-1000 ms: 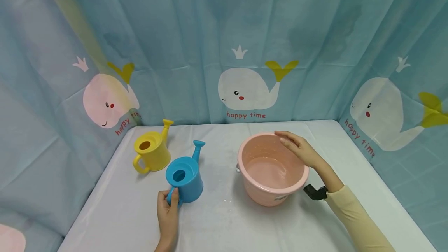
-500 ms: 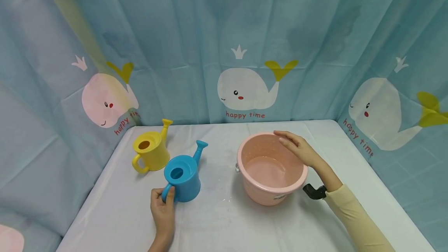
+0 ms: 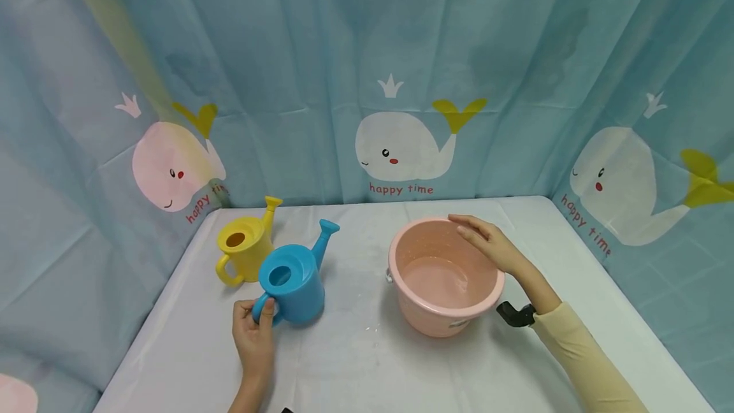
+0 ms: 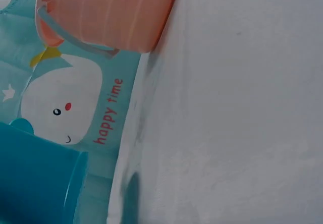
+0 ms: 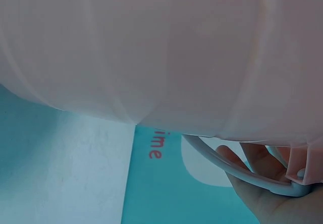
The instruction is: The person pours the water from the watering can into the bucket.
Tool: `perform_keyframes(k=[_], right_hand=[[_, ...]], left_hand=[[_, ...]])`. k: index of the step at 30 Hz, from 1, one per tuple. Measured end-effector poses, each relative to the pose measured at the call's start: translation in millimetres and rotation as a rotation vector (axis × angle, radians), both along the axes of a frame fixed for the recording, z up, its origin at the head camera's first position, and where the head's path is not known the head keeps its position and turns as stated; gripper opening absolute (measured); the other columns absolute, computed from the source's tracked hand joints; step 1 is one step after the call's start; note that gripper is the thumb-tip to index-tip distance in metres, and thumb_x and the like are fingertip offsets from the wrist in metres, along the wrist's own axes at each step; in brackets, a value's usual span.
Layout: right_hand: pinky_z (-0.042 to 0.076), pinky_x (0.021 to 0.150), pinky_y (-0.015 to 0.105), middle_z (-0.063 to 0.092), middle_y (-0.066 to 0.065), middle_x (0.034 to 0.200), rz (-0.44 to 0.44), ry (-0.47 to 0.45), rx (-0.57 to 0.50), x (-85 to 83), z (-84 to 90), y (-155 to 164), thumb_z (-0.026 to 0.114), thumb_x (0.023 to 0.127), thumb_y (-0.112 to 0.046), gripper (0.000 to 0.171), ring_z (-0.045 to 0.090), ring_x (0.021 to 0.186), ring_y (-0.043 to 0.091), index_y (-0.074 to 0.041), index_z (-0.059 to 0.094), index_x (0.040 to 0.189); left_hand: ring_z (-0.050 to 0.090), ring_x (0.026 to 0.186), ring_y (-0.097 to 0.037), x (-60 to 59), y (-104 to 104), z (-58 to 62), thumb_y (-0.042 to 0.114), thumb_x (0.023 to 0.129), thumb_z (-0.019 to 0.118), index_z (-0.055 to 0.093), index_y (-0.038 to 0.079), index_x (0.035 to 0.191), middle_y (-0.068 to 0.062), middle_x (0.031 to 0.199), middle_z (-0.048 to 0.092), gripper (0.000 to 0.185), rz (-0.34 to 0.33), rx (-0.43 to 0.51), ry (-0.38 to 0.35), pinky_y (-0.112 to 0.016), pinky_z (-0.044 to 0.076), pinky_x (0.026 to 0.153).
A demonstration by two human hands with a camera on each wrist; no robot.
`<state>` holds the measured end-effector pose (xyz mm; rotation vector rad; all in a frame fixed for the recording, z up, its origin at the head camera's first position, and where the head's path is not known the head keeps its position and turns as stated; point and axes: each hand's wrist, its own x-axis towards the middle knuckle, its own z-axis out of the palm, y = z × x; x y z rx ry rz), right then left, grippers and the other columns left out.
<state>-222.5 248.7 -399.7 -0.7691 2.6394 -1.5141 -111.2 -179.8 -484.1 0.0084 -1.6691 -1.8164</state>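
My left hand (image 3: 258, 318) grips the handle of a blue watering can (image 3: 292, 284), whose spout points up and away to the right. In the left wrist view the blue watering can (image 4: 35, 181) fills the lower left corner. I cannot tell whether it touches the table. My right hand (image 3: 480, 236) rests on the far right rim of a pink bucket (image 3: 438, 320), fingers laid along the edge. Water lies in the bucket's bottom. The right wrist view shows the pink bucket (image 5: 151, 52) wall close up, its pale handle (image 5: 227, 166) and my palm behind it.
A yellow watering can (image 3: 245, 253) stands just behind and left of the blue one, almost touching it. The white table (image 3: 355, 362) is walled by a teal whale-print curtain (image 3: 321, 50) at the back and both sides. The pink bucket (image 4: 106, 12) also shows in the left wrist view.
My left hand has drawn the blue watering can to the left and a little up, nearer the yellow one. The right hand and the bucket have stayed put.
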Motion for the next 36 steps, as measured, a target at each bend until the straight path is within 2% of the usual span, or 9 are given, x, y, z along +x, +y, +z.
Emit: perform_keyframes(k=[3,6,16,21,25,29,36], right_hand=[[0.04,0.089,0.011,0.045,0.019,0.137,0.006,-0.005,-0.003,6.7,8.9,-5,0.043,0.099,-0.014,0.04,0.046,0.123,0.035,0.0,0.042,0.136],[0.04,0.089,0.01,0.045,0.021,0.136,0.0,-0.003,0.009,12.6,16.8,-9,0.043,0.099,-0.014,0.04,0.046,0.123,0.036,0.003,0.041,0.135],[0.039,0.089,0.01,0.045,0.02,0.137,-0.014,-0.008,0.015,13.2,16.8,-10,0.044,0.099,-0.014,0.04,0.045,0.124,0.036,0.002,0.042,0.135],[0.039,0.089,0.01,0.045,0.02,0.137,-0.007,-0.008,0.013,13.1,16.6,-9,0.043,0.099,-0.014,0.04,0.046,0.123,0.035,0.002,0.041,0.136],[0.039,0.089,0.01,0.045,0.02,0.137,-0.005,-0.007,0.013,13.0,16.3,-10,0.043,0.099,-0.013,0.04,0.045,0.124,0.035,0.002,0.041,0.136],[0.039,0.089,0.01,0.045,0.021,0.137,-0.005,-0.008,0.011,13.2,17.0,-10,0.043,0.099,-0.013,0.04,0.045,0.124,0.035,0.002,0.042,0.135],[0.04,0.088,0.011,0.045,0.021,0.137,-0.004,-0.012,0.014,13.7,18.4,-10,0.043,0.099,-0.013,0.04,0.046,0.123,0.036,0.002,0.041,0.136]], left_hand=[[0.054,0.073,-0.007,0.1,-1,3.7,-0.005,0.09,0.054,0.047,0.005,0.095,-0.008,0.082,0.056,0.014,0.0,-0.009,-0.006,-0.015,0.047,0.064],[0.057,0.08,-0.008,-1.5,-3,4.8,-0.003,0.09,0.055,0.047,0.005,0.097,-0.006,0.087,0.059,0.013,0.003,-0.016,-0.017,-0.014,0.048,0.07],[0.056,0.085,-0.011,-4.8,-3,14.1,-0.001,0.09,0.055,0.044,-0.002,0.099,-0.008,0.089,0.057,0.014,-0.061,-0.046,-0.018,-0.015,0.049,0.079],[0.057,0.083,-0.009,-4.5,0,21.2,-0.002,0.091,0.054,0.043,-0.005,0.098,-0.002,0.088,0.06,0.014,-0.078,-0.042,-0.044,-0.015,0.05,0.078],[0.055,0.078,-0.01,-5.2,3,27.2,0.0,0.091,0.054,0.041,-0.007,0.098,-0.005,0.084,0.059,0.016,-0.091,-0.04,-0.064,-0.016,0.049,0.077],[0.057,0.08,-0.009,-5.2,5,33.5,0.0,0.091,0.054,0.043,-0.005,0.099,-0.003,0.084,0.063,0.015,-0.107,-0.036,-0.082,-0.017,0.049,0.079],[0.055,0.081,-0.012,-6.0,8,42.8,-0.002,0.091,0.053,0.044,-0.005,0.098,-0.004,0.083,0.061,0.012,-0.169,-0.032,-0.065,-0.017,0.048,0.079]])
